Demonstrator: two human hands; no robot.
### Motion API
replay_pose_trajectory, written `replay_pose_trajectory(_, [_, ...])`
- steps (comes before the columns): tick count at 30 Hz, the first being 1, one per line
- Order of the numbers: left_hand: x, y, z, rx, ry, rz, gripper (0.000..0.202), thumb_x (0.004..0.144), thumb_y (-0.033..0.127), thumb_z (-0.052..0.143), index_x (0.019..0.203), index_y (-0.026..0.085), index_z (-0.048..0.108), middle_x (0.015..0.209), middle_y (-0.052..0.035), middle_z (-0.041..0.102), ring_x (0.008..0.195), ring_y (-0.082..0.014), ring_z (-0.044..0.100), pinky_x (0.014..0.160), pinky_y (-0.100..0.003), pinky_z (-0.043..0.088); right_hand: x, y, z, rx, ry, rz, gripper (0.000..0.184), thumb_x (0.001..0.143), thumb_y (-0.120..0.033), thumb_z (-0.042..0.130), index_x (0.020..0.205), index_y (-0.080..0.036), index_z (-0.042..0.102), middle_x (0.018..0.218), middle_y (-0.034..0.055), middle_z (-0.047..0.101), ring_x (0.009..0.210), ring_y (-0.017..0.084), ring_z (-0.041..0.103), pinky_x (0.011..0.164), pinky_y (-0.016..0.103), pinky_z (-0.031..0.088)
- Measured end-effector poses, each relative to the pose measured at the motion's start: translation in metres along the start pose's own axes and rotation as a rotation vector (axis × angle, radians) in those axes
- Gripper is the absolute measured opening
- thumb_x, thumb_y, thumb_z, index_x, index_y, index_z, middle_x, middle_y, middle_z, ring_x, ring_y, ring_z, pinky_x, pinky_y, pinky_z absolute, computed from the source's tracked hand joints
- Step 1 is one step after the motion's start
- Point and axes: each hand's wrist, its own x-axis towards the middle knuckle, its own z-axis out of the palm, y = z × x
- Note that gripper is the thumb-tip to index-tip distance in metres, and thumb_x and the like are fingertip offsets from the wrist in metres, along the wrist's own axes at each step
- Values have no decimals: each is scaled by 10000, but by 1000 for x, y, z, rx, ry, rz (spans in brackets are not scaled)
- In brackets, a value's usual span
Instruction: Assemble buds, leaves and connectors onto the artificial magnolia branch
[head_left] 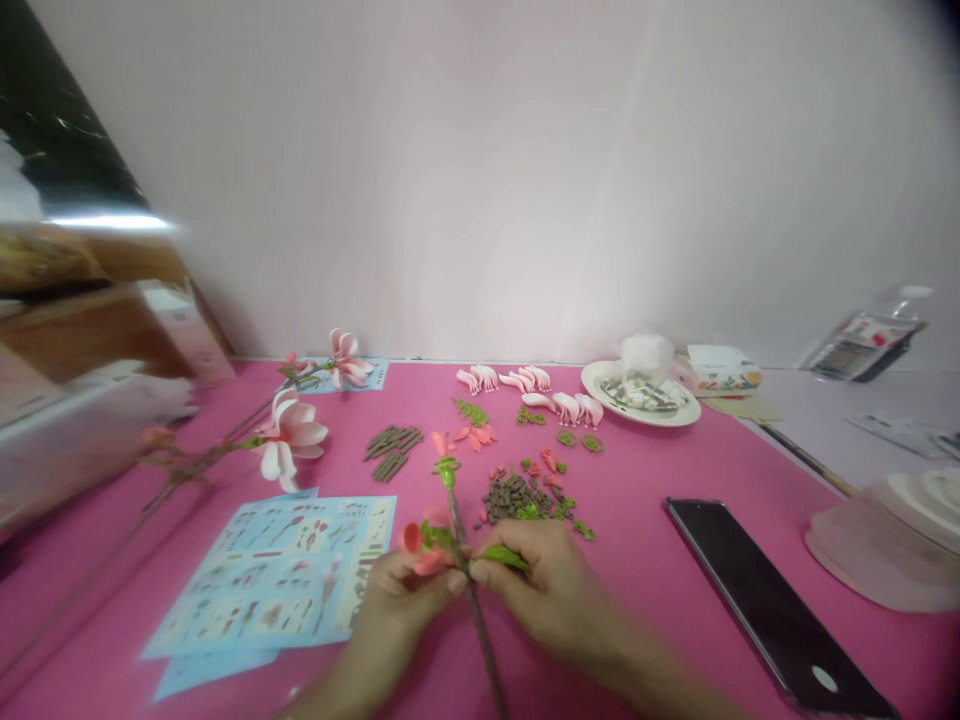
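Nearest to me, my left hand (394,620) and right hand (540,590) are together, clamped on the thin brown stem (480,650) above the pink counter (622,590). A glossy green leaf (504,558) and coral-pink petals (420,548) sit at my fingers; a firm pinch holds the leaf close.

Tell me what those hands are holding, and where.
The left hand and right hand pinch an artificial flower's brown stem partway up, where a green leaf joins it.
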Motion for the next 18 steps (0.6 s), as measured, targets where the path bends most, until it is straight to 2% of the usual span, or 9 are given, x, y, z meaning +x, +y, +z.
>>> replay_pose_trajectory(5, [0,2,2,-37,-30,14,36,688,236,760,700,208,740,696,11,689,694,-145,593,706,-248,452,-1,4,-4,-202,83,-466,165,869,-155,480,736,-153,577,647,10,566,602,128,491,567,247,326])
replay_pose_trajectory(8, [0,1,1,-15,-35,7,33,701,234,750,698,205,735,718,3,693,714,-153,590,724,-260,443,0,4,-7,-367,83,-614,217,880,-112,429,734,-147,586,656,40,586,604,151,477,551,278,300])
replay_pose_trajectory(11, [1,-3,-2,0,-31,-26,60,699,251,753,704,193,737,682,4,679,680,-148,575,704,-259,433,1,4,-7,-468,92,-673,271,867,-84,398,667,-157,565,606,32,554,553,151,428,513,296,249])
replay_pose_trajectory(13, [3,-6,-4,6,-21,-38,70,696,254,756,716,189,736,679,5,674,673,-143,568,700,-257,427,1,5,-5,-490,96,-676,275,867,-82,390,670,-159,566,610,33,553,558,154,429,515,298,256])
replay_pose_trajectory(18, [3,-10,-6,-24,-9,-47,82,726,254,733,781,195,719,715,3,670,715,-151,577,723,-265,425,1,9,0,-440,106,-578,247,899,-123,426,717,-156,589,640,30,577,605,154,477,558,282,325])
